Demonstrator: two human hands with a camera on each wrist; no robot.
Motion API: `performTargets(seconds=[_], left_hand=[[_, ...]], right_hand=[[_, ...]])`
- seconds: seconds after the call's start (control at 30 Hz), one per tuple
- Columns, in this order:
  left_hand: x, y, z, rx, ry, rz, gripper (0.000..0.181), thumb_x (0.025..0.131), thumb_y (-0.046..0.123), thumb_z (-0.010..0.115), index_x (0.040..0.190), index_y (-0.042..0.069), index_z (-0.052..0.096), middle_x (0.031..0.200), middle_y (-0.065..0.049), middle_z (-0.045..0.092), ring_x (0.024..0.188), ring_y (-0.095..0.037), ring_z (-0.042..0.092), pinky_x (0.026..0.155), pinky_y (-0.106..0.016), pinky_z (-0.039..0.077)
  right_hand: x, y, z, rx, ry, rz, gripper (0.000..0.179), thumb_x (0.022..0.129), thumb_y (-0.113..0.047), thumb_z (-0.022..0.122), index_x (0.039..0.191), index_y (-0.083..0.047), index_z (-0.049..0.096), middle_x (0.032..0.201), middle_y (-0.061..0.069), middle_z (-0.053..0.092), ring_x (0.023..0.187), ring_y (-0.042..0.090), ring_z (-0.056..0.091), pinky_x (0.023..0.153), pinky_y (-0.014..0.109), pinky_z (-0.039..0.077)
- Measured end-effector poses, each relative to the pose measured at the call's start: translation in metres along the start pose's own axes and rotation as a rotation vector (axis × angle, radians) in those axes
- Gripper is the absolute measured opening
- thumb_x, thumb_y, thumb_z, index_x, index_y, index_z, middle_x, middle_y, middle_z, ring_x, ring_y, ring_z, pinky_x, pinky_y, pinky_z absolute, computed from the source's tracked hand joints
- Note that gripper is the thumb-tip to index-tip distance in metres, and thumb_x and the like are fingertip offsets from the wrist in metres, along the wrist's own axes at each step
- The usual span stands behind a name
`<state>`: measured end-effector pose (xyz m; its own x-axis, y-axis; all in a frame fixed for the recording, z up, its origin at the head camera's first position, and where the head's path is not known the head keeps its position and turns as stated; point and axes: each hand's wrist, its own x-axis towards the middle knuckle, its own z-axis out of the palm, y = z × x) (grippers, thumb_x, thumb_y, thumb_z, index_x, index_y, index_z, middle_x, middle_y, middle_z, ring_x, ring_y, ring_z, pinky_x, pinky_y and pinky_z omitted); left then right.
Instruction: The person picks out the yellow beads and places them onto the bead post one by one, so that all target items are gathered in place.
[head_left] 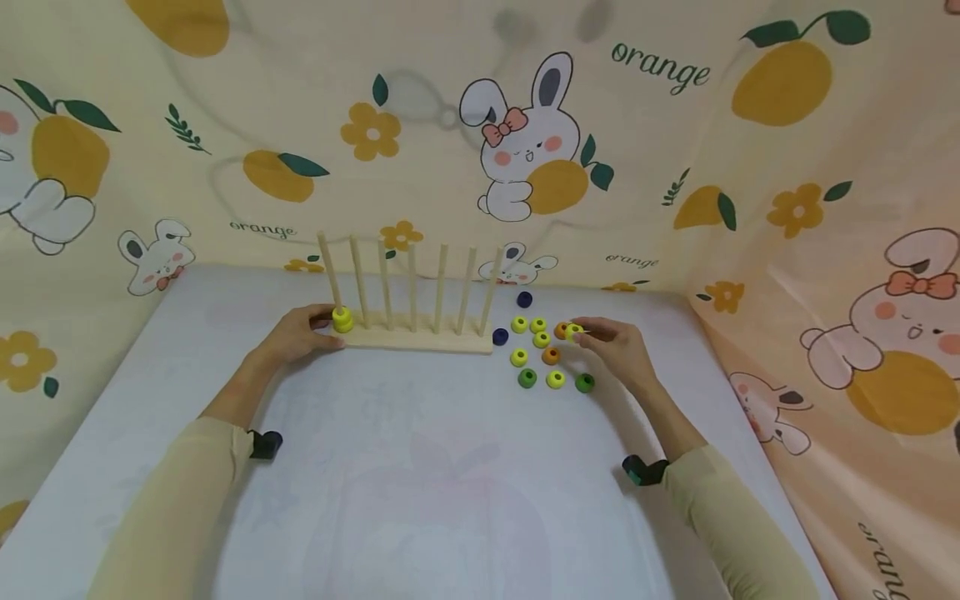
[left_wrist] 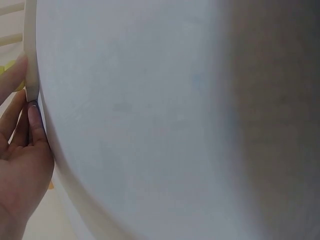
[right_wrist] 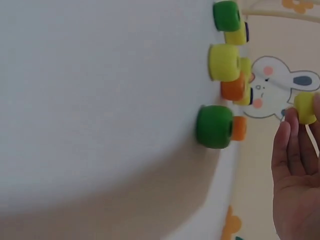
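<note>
A wooden peg rack (head_left: 411, 340) with a row of upright dowels stands toward the back of the table. Two yellow beads (head_left: 342, 320) are stacked on its leftmost dowel. At that end my left hand (head_left: 294, 335) grips the base, thumb at the front; in the left wrist view its fingers (left_wrist: 36, 120) meet the base's end (left_wrist: 31, 75). My right hand (head_left: 618, 348) pinches a yellow bead (head_left: 573, 332) just above the loose beads. The right wrist view shows this yellow bead (right_wrist: 305, 107) between thumb and fingertips, raised off the table.
Right of the rack lie several loose beads: yellow ones (head_left: 519, 357), orange ones (head_left: 551, 356), green ones (head_left: 527, 378) and dark blue ones (head_left: 500, 337). Behind the table (head_left: 420, 467) hangs a printed cloth (head_left: 420, 75), which also rises along both sides.
</note>
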<state>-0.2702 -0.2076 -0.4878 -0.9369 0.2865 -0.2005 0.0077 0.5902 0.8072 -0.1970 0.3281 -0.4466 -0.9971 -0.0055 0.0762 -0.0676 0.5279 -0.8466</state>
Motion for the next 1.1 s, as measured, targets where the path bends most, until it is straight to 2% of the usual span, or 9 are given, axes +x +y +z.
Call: performTargets(seconds=[0.13, 0.3, 0.47, 0.63, 0.8, 0.9, 1.1], left_hand=[[0.000, 0.001, 0.000, -0.004, -0.004, 0.005, 0.081, 0.085, 0.013, 0.079, 0.150, -0.006, 0.034, 0.151, -0.025, 0.039, 0.137, -0.040, 0.041, 0.116, -0.048, 0.032], [0.000, 0.002, 0.001, -0.010, -0.002, 0.002, 0.081, 0.085, 0.014, 0.079, 0.150, -0.005, 0.035, 0.151, -0.025, 0.040, 0.137, -0.040, 0.041, 0.117, -0.048, 0.032], [0.002, -0.001, 0.001, -0.012, 0.002, -0.004, 0.082, 0.084, 0.017, 0.081, 0.150, -0.003, 0.036, 0.152, -0.024, 0.040, 0.137, -0.039, 0.042, 0.116, -0.048, 0.033], [0.002, -0.002, -0.001, -0.012, -0.001, 0.003, 0.083, 0.084, 0.018, 0.081, 0.150, -0.004, 0.036, 0.152, -0.024, 0.040, 0.137, -0.040, 0.041, 0.116, -0.048, 0.033], [0.002, -0.001, -0.002, -0.002, 0.003, 0.005, 0.083, 0.084, 0.018, 0.081, 0.150, -0.004, 0.036, 0.152, -0.023, 0.041, 0.137, -0.039, 0.042, 0.116, -0.047, 0.033], [0.002, 0.001, -0.002, 0.003, 0.004, 0.001, 0.083, 0.084, 0.018, 0.081, 0.150, -0.004, 0.035, 0.152, -0.023, 0.040, 0.137, -0.038, 0.042, 0.117, -0.047, 0.032], [0.001, 0.001, -0.001, 0.012, -0.002, -0.011, 0.082, 0.085, 0.017, 0.080, 0.150, -0.004, 0.034, 0.152, -0.024, 0.039, 0.138, -0.039, 0.041, 0.117, -0.048, 0.031]], right_hand=[[0.001, -0.012, -0.004, -0.016, -0.011, -0.040, 0.037, 0.090, -0.027, 0.075, 0.121, -0.009, 0.071, 0.119, 0.010, 0.070, 0.103, 0.018, 0.069, 0.082, 0.016, 0.054], [0.009, -0.021, -0.008, -0.031, -0.008, -0.071, 0.035, 0.089, -0.030, 0.076, 0.119, -0.012, 0.072, 0.114, 0.006, 0.072, 0.097, 0.016, 0.070, 0.082, 0.022, 0.056], [0.017, -0.035, -0.009, -0.037, -0.019, -0.079, 0.034, 0.088, -0.029, 0.078, 0.117, -0.012, 0.073, 0.111, 0.006, 0.073, 0.096, 0.016, 0.070, 0.082, 0.022, 0.055], [0.022, -0.054, -0.010, -0.037, -0.041, -0.077, 0.033, 0.088, -0.021, 0.077, 0.118, -0.008, 0.073, 0.111, 0.010, 0.073, 0.092, 0.011, 0.070, 0.079, 0.019, 0.056], [0.025, -0.072, -0.011, -0.048, -0.050, -0.100, 0.032, 0.089, -0.014, 0.076, 0.120, -0.005, 0.071, 0.111, 0.014, 0.073, 0.093, 0.022, 0.071, 0.077, 0.019, 0.055], [0.029, -0.077, -0.011, -0.050, -0.054, -0.104, 0.032, 0.089, -0.018, 0.076, 0.119, -0.008, 0.072, 0.110, 0.011, 0.073, 0.095, 0.027, 0.071, 0.078, 0.020, 0.056], [0.034, -0.088, -0.008, -0.073, -0.062, -0.132, 0.035, 0.086, -0.030, 0.078, 0.118, -0.015, 0.073, 0.109, 0.005, 0.073, 0.090, 0.017, 0.071, 0.079, 0.022, 0.057]])
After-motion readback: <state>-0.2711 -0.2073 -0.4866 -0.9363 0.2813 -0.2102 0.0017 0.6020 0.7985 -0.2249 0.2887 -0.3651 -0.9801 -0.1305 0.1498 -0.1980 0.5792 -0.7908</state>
